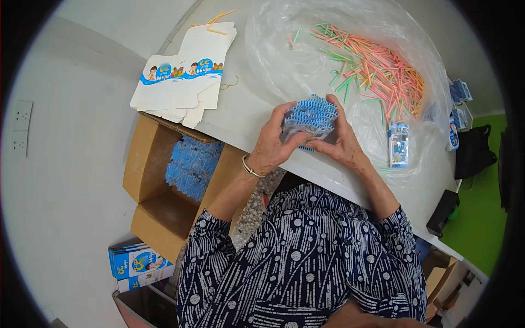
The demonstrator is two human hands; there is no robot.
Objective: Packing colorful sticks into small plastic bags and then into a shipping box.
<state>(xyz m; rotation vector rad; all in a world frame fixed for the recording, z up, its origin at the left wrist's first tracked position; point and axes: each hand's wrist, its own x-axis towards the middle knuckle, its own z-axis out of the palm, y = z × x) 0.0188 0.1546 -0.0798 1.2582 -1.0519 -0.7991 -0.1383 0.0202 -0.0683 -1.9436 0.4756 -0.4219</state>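
A thick stack of small blue-and-white packets [310, 116] stands between my two hands above the near edge of the table. My left hand [273, 136] grips it from the left, a metal bangle at the wrist. From the right, my right hand [344, 139] closes round the other side, with both thumbs pressed along the near face. A single blue-and-white packet [398, 145] lies on the clear plastic sheet to the right of my hands. Beyond it spreads a pile of short pink, green and yellow sticks [383, 68], possibly straws.
Flat white-and-blue printed cartons [180, 82] are stacked at the table's far left. Below them, an open cardboard box [147, 158] holds many blue packets [194, 167]. Clear plastic sheeting [273, 38] covers much of the table. A black bag [474, 152] sits at the right.
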